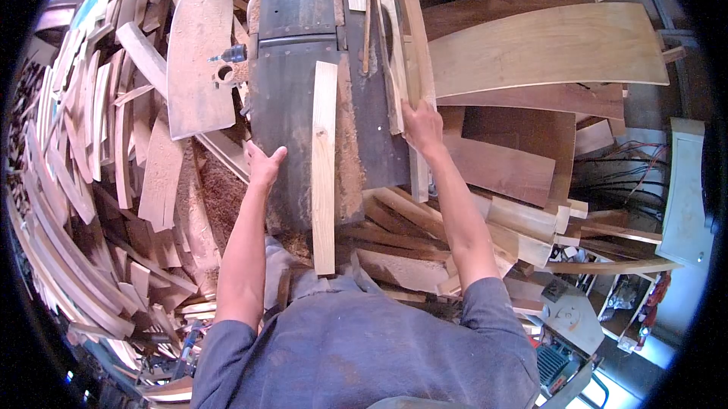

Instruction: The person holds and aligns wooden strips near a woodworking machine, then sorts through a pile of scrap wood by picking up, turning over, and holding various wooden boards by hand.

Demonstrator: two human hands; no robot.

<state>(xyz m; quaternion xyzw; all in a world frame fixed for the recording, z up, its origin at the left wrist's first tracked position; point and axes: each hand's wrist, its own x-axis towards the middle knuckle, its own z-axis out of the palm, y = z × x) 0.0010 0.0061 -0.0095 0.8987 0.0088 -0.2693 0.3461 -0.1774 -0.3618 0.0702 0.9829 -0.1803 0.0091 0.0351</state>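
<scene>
A pale wooden strip with a small knot lies lengthwise on the dark metal bed of a woodworking machine, its near end jutting over the edge towards my body. My left hand is at the bed's left edge, thumb stretched out, holding nothing; some of its fingers are hard to see. On the right side, my right hand is closed around the near end of another narrow wooden strip. That strip lies beside a long upright board along the machine's right side. Sawdust streaks the bed.
Piles of cut wood pieces crowd the left. A dusty board stands beside the machine near a dark knob. To the right are wide curved panels, offcuts and a grey cabinet.
</scene>
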